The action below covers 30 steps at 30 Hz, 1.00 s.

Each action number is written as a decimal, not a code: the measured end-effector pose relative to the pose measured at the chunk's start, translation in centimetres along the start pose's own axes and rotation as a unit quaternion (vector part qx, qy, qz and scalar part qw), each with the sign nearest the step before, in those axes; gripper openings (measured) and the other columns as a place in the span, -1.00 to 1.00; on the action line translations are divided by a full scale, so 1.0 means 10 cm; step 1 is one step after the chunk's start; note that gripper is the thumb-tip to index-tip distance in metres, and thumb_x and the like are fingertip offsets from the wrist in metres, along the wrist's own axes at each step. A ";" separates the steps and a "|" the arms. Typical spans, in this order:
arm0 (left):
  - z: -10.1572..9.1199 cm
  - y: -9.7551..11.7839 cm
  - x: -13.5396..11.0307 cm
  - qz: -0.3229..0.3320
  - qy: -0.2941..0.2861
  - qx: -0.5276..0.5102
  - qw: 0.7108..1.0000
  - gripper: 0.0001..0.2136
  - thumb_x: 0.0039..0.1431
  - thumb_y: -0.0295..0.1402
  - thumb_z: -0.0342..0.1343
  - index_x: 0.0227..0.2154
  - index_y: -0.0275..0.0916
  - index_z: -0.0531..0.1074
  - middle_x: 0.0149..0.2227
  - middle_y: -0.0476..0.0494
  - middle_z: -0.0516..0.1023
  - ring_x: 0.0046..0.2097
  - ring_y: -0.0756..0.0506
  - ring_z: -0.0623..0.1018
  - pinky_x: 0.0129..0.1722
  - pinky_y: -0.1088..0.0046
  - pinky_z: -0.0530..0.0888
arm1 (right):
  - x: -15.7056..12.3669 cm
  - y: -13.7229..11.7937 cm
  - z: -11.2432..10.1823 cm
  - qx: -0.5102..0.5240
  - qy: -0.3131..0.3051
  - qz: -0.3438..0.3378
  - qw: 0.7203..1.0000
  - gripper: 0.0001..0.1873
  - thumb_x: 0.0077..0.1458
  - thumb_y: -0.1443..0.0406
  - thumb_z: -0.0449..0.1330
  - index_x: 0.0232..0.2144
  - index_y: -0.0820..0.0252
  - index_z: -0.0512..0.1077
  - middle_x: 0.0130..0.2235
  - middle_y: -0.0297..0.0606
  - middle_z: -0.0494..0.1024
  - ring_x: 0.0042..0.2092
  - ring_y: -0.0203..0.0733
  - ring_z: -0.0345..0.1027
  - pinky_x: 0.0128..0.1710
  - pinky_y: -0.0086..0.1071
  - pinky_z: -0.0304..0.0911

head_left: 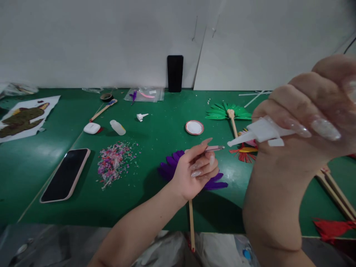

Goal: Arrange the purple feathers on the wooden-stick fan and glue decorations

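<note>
Head view: the relation that matters lies between two tips, with a slim pink stick (214, 148) pointing right and the nozzle of a white bottle (263, 131) pointing left towards it. Their ends sit just beside each other with a small gap showing, though depth between them is hard to judge. The left hand (197, 168) has its grip closed on the stick, thumb and fingers pinching it so that its long axis runs left to right. The right hand (308, 104), raised and nearer the camera, has its grip curled around the bottle, which tilts down to the left. Smooth, cloudy plastic forms its tapered nozzle.

Below the left hand lies a purple fan (172, 161) of soft, feather-like petals, its flat wooden handle running towards the near edge of the glossy green worktop (155, 137). Left of it spreads a heap of crumbly, many-coloured bits (112, 163); farther off sits a round, red-rimmed dish (194, 134) holding something white.
</note>
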State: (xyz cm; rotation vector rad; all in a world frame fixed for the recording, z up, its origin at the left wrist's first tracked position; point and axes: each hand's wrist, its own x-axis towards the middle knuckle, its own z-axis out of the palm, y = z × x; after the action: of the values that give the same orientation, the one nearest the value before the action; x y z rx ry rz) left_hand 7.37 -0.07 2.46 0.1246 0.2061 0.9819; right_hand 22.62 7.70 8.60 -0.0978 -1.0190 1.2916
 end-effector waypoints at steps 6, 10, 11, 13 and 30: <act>-0.01 -0.01 0.02 0.002 -0.005 -0.003 1.000 -0.56 0.31 -0.46 -0.24 -0.63 -0.43 0.39 -0.77 0.17 -0.15 -0.72 0.15 -0.09 -0.70 0.63 0.01 | 0.01 0.00 -0.04 -0.033 0.004 -0.005 0.999 -0.68 0.06 0.08 0.14 -0.67 -0.06 0.28 -0.88 -0.58 -0.15 -0.84 -0.31 -0.36 -0.90 -0.36 -0.25; -0.02 -0.01 0.03 0.004 0.000 0.002 1.000 -0.56 0.30 -0.45 -0.22 -0.64 -0.43 0.38 -0.77 0.18 -0.13 -0.72 0.16 -0.09 -0.70 0.64 0.03 | 0.04 0.01 -0.01 -0.029 0.005 0.011 1.000 -0.65 0.06 0.07 0.14 -0.70 -0.07 0.26 -0.89 -0.58 -0.21 -0.84 -0.30 -0.35 -0.90 -0.37 -0.25; -0.03 -0.01 0.02 0.004 0.004 0.005 1.000 -0.56 0.30 -0.45 -0.22 -0.65 -0.43 0.38 -0.77 0.17 -0.13 -0.72 0.16 -0.09 -0.70 0.64 0.03 | 0.05 0.01 -0.01 -0.016 -0.006 0.013 1.000 -0.62 0.05 0.03 0.15 -0.72 -0.07 0.25 -0.90 -0.58 -0.24 -0.84 -0.30 -0.34 -0.90 -0.38 -0.25; -0.03 -0.02 0.02 0.005 0.012 0.009 1.000 -0.56 0.30 -0.45 -0.21 -0.65 -0.42 0.38 -0.76 0.17 -0.14 -0.72 0.16 -0.08 -0.70 0.64 0.04 | 0.08 0.02 0.00 0.010 -0.032 0.026 0.999 -0.56 0.01 -0.04 0.17 -0.76 -0.06 0.23 -0.90 -0.57 -0.26 -0.85 -0.30 -0.34 -0.90 -0.38 -0.24; -0.01 0.00 0.02 0.006 0.011 0.004 1.000 -0.55 0.31 -0.45 -0.23 -0.65 -0.42 0.38 -0.76 0.18 -0.16 -0.72 0.15 -0.09 -0.73 0.66 0.04 | 0.01 0.01 0.05 0.047 0.000 0.048 0.998 -0.64 0.02 0.26 0.21 -0.67 0.01 0.13 -0.89 -0.64 0.02 -0.86 -0.33 -0.17 -0.86 -0.38 -0.11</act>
State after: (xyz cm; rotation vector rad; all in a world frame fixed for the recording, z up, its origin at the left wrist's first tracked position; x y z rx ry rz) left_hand 7.46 0.04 2.29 0.1223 0.2303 0.9945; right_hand 22.24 7.59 8.94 -0.0744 -0.9610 1.4250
